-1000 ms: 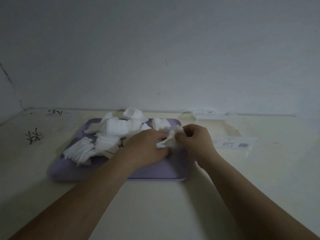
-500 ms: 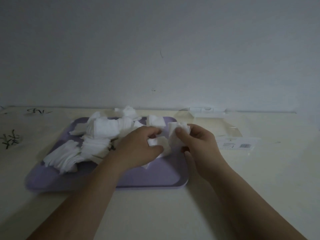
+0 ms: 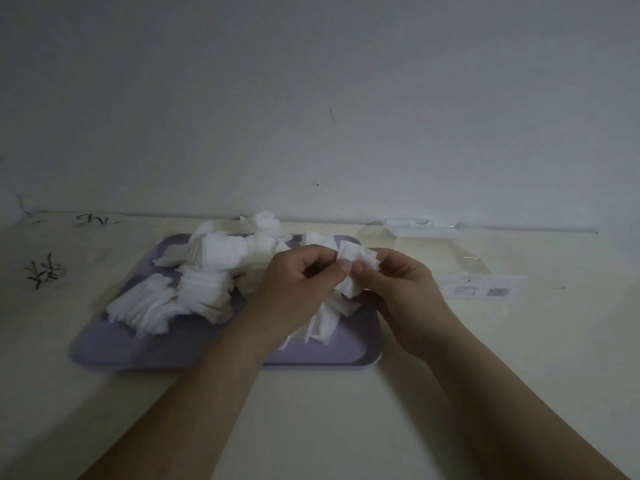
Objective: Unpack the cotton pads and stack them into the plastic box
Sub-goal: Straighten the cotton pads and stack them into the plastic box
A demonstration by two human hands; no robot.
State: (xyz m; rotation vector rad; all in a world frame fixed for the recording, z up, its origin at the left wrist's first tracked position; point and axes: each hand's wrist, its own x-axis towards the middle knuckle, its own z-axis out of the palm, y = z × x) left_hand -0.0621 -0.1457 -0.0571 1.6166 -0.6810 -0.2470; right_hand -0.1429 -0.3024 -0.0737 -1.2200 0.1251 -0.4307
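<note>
A purple tray (image 3: 214,351) lies on the table and carries loose heaps of white cotton pads (image 3: 194,289). Above the tray's right half both hands hold a small bunch of pads (image 3: 356,268). My left hand (image 3: 304,285) pinches the bunch from the left with thumb and fingers. My right hand (image 3: 401,289) pinches it from the right, thumb on top. A few more pads (image 3: 322,327) lie under the hands on the tray. A clear plastic box (image 3: 419,225) stands at the back by the wall.
An empty clear packaging bag (image 3: 478,282) with a barcode label lies flat right of the tray. Black scribbles (image 3: 45,271) mark the cream table at the left. A white wall rises close behind the table.
Both hands have lifted off the tray and come together on one bunch of pads. The view has shifted so that the tray sits further right.
</note>
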